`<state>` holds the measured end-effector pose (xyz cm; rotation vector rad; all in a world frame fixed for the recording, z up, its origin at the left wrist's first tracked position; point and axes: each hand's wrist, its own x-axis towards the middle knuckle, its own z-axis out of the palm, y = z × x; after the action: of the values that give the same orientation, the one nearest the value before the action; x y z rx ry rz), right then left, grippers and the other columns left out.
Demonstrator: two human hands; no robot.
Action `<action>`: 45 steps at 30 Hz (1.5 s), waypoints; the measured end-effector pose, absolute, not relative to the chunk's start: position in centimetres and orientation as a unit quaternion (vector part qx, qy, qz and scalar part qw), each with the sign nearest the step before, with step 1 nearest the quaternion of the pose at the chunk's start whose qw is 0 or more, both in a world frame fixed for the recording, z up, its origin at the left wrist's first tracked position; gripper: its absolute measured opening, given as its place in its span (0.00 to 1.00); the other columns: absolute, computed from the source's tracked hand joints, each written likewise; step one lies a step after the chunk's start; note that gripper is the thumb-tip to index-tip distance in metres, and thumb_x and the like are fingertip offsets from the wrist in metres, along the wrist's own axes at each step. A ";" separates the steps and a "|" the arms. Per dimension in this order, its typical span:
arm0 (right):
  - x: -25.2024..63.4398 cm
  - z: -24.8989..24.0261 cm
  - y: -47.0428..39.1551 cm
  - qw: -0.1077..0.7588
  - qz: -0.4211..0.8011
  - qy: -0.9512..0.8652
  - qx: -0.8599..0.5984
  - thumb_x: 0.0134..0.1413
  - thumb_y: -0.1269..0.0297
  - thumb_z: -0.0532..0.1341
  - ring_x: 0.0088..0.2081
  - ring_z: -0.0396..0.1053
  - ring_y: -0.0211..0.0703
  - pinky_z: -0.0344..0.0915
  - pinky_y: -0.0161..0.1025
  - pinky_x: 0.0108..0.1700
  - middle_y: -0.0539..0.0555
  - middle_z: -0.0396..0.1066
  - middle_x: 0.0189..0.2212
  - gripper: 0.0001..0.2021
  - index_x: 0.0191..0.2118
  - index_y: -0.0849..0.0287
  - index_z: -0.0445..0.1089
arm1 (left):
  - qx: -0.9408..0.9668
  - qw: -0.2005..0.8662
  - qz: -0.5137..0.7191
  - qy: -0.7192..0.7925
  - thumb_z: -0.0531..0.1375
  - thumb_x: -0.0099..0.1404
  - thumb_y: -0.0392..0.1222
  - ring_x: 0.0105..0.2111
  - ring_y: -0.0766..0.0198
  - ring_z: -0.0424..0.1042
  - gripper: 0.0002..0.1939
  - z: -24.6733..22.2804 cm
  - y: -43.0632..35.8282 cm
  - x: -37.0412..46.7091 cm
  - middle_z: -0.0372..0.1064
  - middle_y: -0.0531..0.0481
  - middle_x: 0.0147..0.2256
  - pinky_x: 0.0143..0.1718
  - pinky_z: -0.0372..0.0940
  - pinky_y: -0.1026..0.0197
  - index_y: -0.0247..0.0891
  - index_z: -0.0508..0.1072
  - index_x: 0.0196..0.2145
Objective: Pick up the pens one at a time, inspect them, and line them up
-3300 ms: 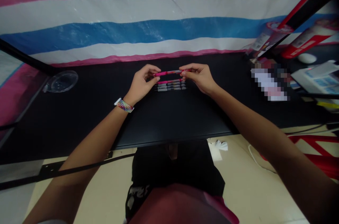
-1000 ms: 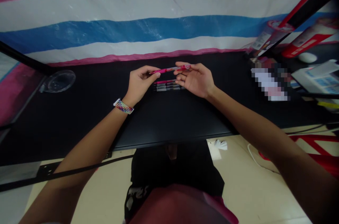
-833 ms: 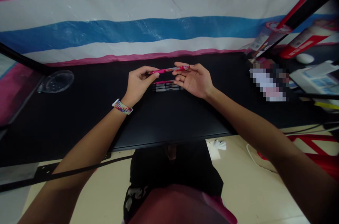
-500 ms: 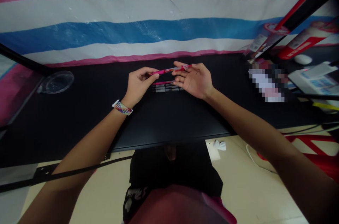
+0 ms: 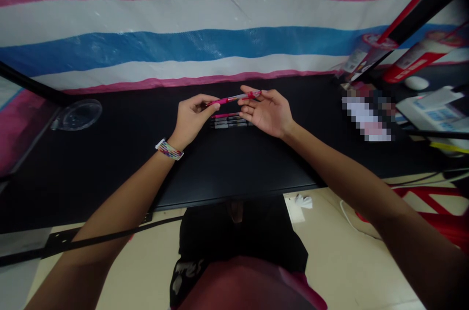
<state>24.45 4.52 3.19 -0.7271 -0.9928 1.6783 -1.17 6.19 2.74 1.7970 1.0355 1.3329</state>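
A pink-and-clear pen (image 5: pixel 230 99) is raised slightly above the black table, tilted up toward its right end. My left hand (image 5: pixel 191 115) pinches its left end between thumb and fingers. At the other end, my right hand (image 5: pixel 270 112) has its palm turned up; the thumb meets the pen's capped tip and the index finger passes behind it, while the other fingers are loosely spread. Just below the raised pen lies a row of several pens (image 5: pixel 229 121), a pink one at the back and grey-clear ones in front; my right fingers partly cover their right ends.
On the black table (image 5: pixel 234 168), a round clear plastic lid (image 5: pixel 80 113) lies at left. Toward the right are a cup with a red straw (image 5: pixel 373 51), a red-and-white cup (image 5: pixel 421 60), a white mouse (image 5: pixel 416 83) and a white box (image 5: pixel 427 109). A striped sheet (image 5: pixel 205 51) hangs behind.
The pen's right end and my right hand have shifted slightly left. My left hand keeps its pinch in nearly the same place. The row of pens is unchanged.
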 end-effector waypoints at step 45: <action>26.3 0.6 6.2 0.396 0.158 -0.767 -0.479 0.65 0.72 0.64 0.51 0.82 0.58 0.76 0.58 0.60 0.53 0.88 0.48 0.15 0.48 0.51 0.88 | 0.773 0.209 0.396 0.449 0.69 0.72 0.43 0.46 0.51 0.84 0.06 1.2 7.9 -2.4 0.87 0.47 0.45 0.56 0.75 0.45 0.46 0.88 0.44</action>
<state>26.29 6.16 0.56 -1.2139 -1.9448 0.3995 -2.36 7.92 1.16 2.1515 1.2477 1.1013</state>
